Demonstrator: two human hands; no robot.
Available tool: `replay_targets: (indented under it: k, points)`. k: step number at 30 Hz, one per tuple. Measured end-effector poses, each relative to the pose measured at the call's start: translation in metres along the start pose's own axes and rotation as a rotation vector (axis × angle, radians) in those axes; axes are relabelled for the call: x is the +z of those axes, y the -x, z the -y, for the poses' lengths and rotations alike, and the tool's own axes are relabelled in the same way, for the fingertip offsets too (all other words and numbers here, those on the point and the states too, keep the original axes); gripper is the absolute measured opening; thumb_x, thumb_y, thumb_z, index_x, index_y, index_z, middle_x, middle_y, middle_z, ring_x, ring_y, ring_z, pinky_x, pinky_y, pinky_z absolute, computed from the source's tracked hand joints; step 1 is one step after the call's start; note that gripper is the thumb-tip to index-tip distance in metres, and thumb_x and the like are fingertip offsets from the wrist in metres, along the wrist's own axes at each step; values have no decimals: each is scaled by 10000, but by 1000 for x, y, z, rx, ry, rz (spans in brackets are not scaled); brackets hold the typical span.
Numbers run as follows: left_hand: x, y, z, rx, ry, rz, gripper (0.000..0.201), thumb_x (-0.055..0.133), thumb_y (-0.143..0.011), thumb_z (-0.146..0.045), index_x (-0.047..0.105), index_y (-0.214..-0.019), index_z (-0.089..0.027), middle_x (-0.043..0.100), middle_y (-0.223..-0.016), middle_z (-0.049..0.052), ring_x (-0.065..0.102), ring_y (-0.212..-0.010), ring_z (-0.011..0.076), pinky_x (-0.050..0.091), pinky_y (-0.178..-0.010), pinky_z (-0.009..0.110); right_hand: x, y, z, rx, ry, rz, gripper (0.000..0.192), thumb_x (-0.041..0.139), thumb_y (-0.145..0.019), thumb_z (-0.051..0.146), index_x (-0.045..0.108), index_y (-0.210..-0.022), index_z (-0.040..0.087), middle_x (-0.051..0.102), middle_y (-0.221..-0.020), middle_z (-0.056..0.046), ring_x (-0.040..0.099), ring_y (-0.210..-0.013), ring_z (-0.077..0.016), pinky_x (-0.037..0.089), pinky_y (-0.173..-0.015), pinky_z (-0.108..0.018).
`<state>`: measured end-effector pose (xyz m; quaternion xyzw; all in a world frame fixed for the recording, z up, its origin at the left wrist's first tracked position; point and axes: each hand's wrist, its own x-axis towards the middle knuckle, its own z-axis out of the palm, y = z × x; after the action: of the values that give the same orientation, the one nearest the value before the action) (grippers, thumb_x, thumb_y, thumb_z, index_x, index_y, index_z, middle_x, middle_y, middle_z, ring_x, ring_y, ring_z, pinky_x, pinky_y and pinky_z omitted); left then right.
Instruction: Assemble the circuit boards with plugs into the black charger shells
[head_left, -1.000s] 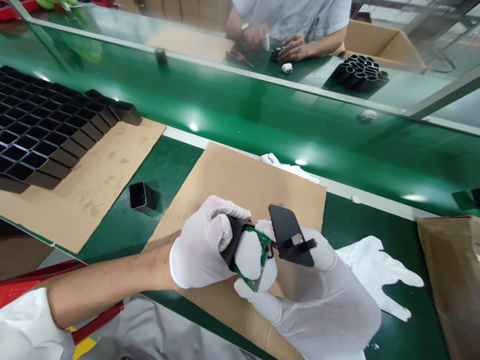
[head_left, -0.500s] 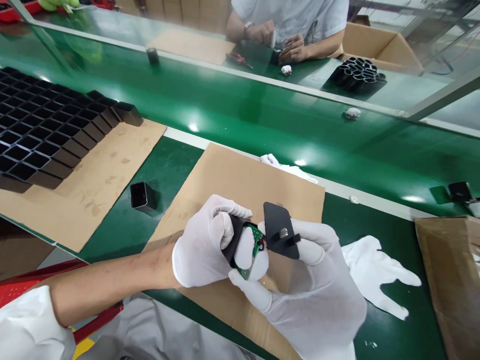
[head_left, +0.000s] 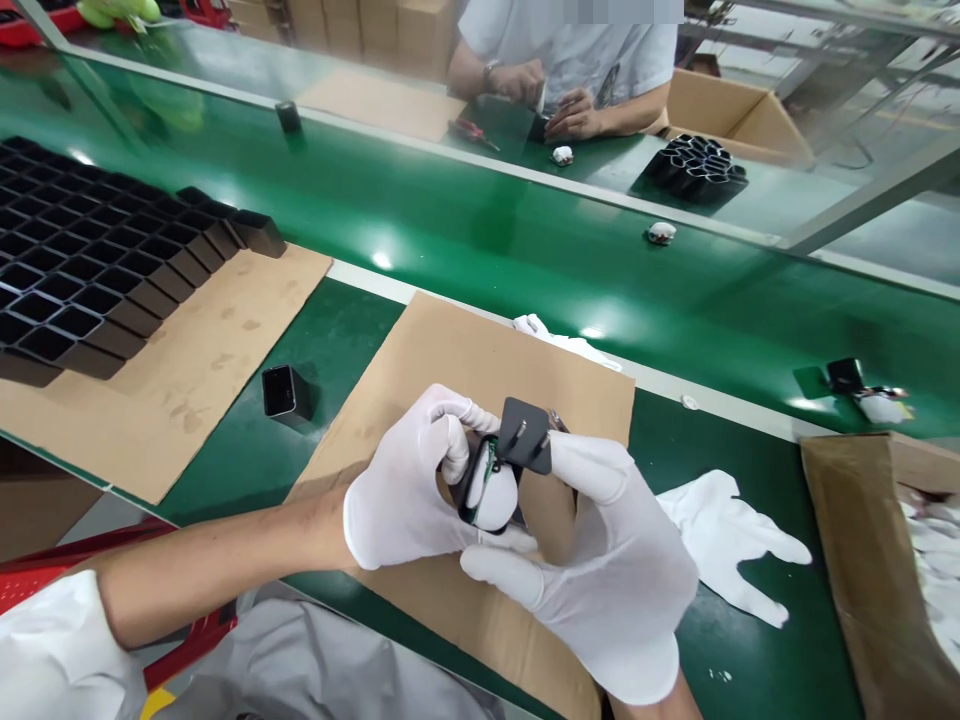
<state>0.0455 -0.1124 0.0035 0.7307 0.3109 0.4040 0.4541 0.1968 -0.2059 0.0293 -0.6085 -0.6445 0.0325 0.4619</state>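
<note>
**Black housing in two gloved hands, board peeking out of the open end**

So the left hand, in a white glove, is curled snugly around a small black housing, its open end turned toward the right. A green circuit board and a white blob show right in that opening.

The right hand, also gloved, is half open with a wide gap between index finger and thumb. The index finger is up against a black plug plate with two metal pins, just outside the opening, and the thumb sits low, near the housing. Can't tell if the plate is actually pinched.

All this is happening over a cardboard sheet on a green bench. One lone black case stands to the left, with rows of black cases past it. An empty white glove lies to the right, beside a cardboard box. Across the belt, a co-worker's hands are busy too.
</note>
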Motion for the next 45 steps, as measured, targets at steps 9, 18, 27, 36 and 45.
replay_targets:
  k: [9, 18, 27, 36, 45]
  points:
    - [2, -2, 9, 168, 14, -88, 526, 874, -717, -243, 351, -767, -265, 654, -1000, 28, 600, -665, 139, 518, -570, 325, 2, -11, 4, -410, 250, -12, 278, 845, -836, 167, 728, -1041, 314, 709, -894, -6, 665, -694, -186, 533, -572, -347]
    - [3, -2, 15, 119, -40, -64, 508, 846, -693, -225, 345, -768, -271, 610, -933, 11, 627, -723, 165, 542, -629, 337, 14, -14, 0, -313, 228, -114, 284, 826, -838, 189, 700, -1068, 299, 678, -899, -12, 658, -699, -189, 529, -593, -337]
    - [12, 7, 18, 163, -22, 19, 656, 998, -532, -310, 441, -876, -278, 632, -897, -6, 721, -887, 224, 655, -818, 392, -2, -4, -20, -316, 373, -135, 437, 751, -917, 103, 696, -1273, 352, 742, -1161, -43, 780, -970, -240, 677, -792, -390]
    - [3, 2, 10, 275, -106, -57, 605, 984, -621, -449, 487, -907, -254, 672, -924, 3, 744, -800, 193, 649, -728, 336, 0, 5, -20, -313, 352, -142, 374, 766, -892, 117, 706, -1169, 361, 753, -1070, -37, 769, -886, -244, 646, -730, -403]
    - [6, 1, 15, 399, -144, -123, 458, 866, -725, -334, 426, -822, -253, 657, -999, 43, 743, -845, 194, 639, -714, 328, -1, 4, -17, -367, 358, -157, 380, 778, -866, 107, 713, -1141, 360, 727, -1098, -40, 754, -881, -237, 654, -715, -406]
